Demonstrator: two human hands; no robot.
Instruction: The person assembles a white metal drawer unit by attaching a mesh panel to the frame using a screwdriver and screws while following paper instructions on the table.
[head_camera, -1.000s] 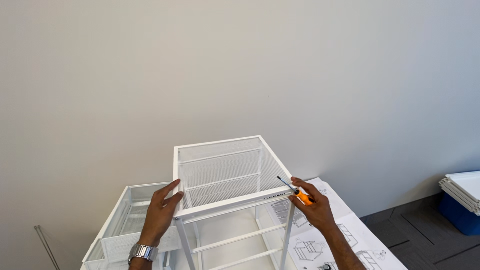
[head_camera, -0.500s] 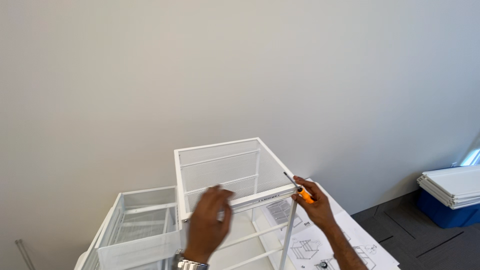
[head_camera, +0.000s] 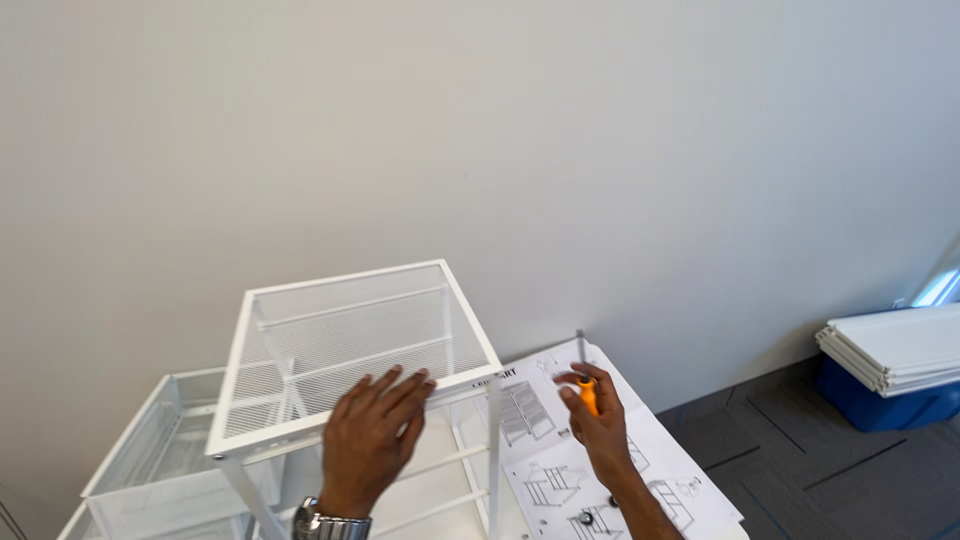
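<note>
- Low centre, the left hand (head_camera: 372, 435) lies flat, fingers spread, on the front rail of the white mesh frame (head_camera: 350, 345), likely to steady it.
- Just right, apart from the frame, the right hand (head_camera: 598, 420) is closed round an orange-handled screwdriver (head_camera: 584, 375), tip up.
- Beneath it lies the instruction sheet (head_camera: 600, 470).
- Far right: stacked white panels (head_camera: 895, 350).

Stacked white panels (head_camera: 895, 348) on a blue bin (head_camera: 880, 402) — dark carpet (head_camera: 800, 450), pale wall (head_camera: 480, 130).

Dark carpet-tile floor (head_camera: 800, 440) under stacked white panels (head_camera: 895, 345) on blue bin (head_camera: 880, 405)
</note>
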